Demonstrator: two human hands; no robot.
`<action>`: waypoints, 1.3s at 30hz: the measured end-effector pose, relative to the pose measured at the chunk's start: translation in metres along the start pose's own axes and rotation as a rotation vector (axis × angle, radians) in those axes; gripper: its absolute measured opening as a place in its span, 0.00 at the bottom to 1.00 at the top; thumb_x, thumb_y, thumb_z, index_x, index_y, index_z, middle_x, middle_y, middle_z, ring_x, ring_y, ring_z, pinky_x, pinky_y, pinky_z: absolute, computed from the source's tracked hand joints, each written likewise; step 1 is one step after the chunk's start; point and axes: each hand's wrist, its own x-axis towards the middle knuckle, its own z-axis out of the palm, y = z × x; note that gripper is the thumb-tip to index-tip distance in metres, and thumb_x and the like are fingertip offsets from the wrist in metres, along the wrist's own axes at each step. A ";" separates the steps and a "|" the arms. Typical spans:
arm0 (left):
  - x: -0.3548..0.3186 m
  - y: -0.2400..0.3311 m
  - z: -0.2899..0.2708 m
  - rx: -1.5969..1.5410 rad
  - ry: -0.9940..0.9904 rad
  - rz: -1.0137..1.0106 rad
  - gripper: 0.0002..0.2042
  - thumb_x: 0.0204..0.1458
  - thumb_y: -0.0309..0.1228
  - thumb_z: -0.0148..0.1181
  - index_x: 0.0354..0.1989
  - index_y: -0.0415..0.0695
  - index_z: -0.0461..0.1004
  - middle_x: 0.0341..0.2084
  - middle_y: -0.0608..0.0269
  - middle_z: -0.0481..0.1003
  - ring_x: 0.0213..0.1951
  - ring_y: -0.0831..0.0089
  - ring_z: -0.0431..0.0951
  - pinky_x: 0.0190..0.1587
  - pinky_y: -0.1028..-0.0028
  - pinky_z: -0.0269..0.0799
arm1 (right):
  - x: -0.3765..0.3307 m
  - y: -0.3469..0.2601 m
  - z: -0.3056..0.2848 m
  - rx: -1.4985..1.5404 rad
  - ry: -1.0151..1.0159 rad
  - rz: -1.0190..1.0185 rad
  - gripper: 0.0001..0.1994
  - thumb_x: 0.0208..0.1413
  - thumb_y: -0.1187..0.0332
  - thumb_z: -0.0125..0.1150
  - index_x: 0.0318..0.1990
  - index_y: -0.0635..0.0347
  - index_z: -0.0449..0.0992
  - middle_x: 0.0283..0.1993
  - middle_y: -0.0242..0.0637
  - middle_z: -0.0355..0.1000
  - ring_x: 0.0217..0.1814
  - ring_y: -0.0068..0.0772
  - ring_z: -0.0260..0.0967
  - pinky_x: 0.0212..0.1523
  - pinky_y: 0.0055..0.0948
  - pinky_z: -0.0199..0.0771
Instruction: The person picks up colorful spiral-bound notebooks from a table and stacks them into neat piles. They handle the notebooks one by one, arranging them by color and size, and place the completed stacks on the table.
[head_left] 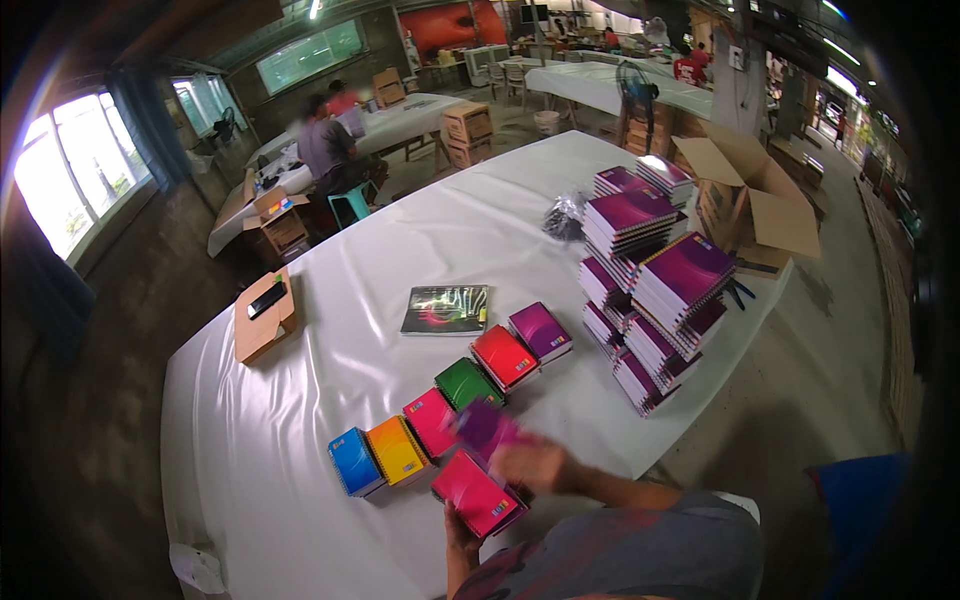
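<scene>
A pink spiral notebook [480, 492], apparently the top of a small stack, is gripped at its near left edge by my left hand [460, 527]. Just above it, my right hand [535, 465] is smeared by motion and has hold of a purple notebook [486, 428], also blurred. Beyond these runs a slanting row of small notebook stacks: blue [352, 460], yellow [397, 448], pink [431, 420], green [469, 383], red [505, 356] and purple [541, 330]. The purple notebook in my hand partly covers the row's pink and green stacks.
Tall piles of purple notebooks [650, 290] stand to the right, near an open cardboard box [750, 205]. A dark-covered shrink-wrapped pack [446, 310] lies beyond the row. A phone [267, 299] rests on a cardboard piece [262, 335] at left. People sit at farther tables.
</scene>
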 end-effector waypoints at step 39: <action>0.050 0.011 0.013 1.122 -0.274 0.674 0.50 0.16 0.42 0.78 0.53 0.40 0.58 0.43 0.58 0.67 0.49 0.66 0.66 0.56 0.67 0.58 | -0.056 -0.001 0.104 0.775 0.149 0.589 0.43 0.32 0.63 0.74 0.57 0.57 0.52 0.53 0.41 0.59 0.57 0.35 0.57 0.56 0.36 0.58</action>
